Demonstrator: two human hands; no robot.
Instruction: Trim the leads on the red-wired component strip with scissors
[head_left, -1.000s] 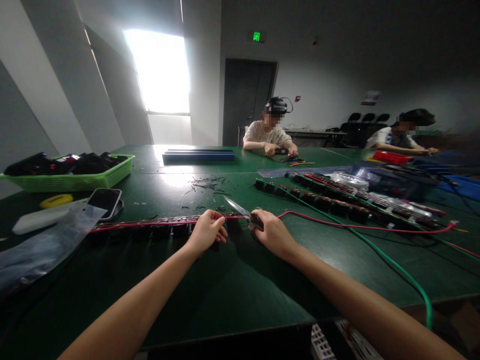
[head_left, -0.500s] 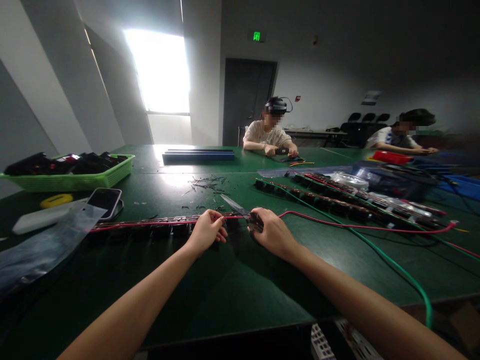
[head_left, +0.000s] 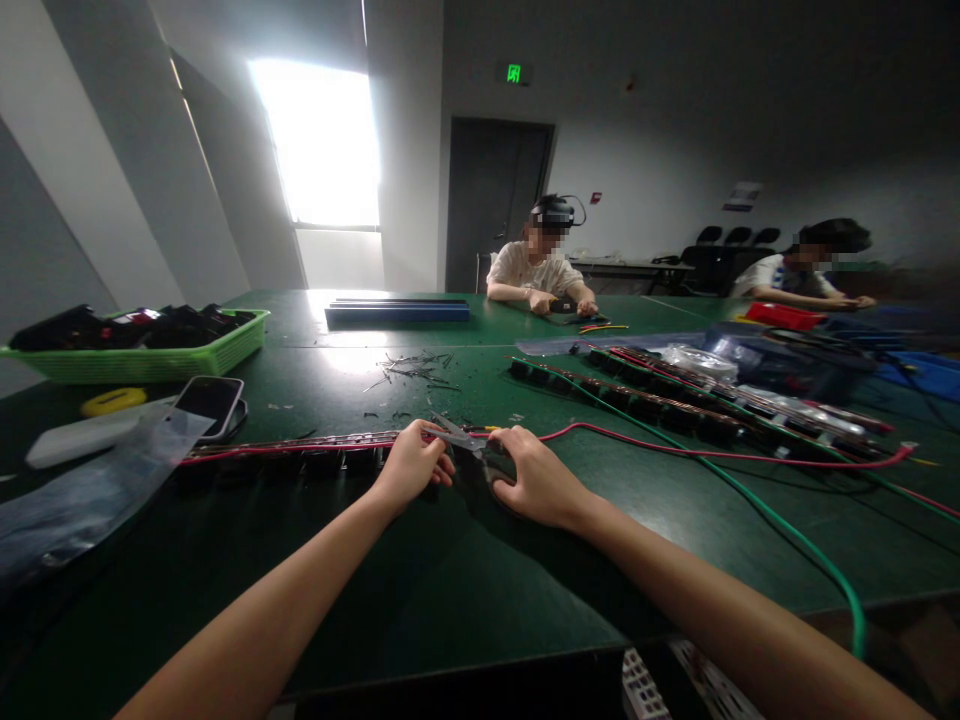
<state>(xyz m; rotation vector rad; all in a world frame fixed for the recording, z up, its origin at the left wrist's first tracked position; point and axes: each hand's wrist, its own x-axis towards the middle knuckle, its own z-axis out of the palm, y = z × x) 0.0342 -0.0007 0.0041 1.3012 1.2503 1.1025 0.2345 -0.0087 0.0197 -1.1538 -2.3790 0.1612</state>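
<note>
My right hand (head_left: 529,475) grips scissors (head_left: 457,438) whose blades are apart and point left, close to the fingertips of my left hand (head_left: 416,465). The fingers of my left hand are pinched on the right part of a long dark strip (head_left: 300,458) lying on the green table (head_left: 420,620). A red cable (head_left: 637,437) runs along this strip and on to the right, passing behind my right hand. What exactly sits between my left fingertips is too small to tell.
Cut black bits (head_left: 412,370) lie beyond my hands. At left are a green basket (head_left: 225,352), a phone (head_left: 210,405) and a plastic bag (head_left: 90,500). More strips (head_left: 645,405) and a green cable (head_left: 780,530) lie right. Two people sit across the table.
The scissors have opened and swung left and down, so their blades are now beside my left fingertips. My right hand has turned and its fingers have spread; my left hand stays in place.
</note>
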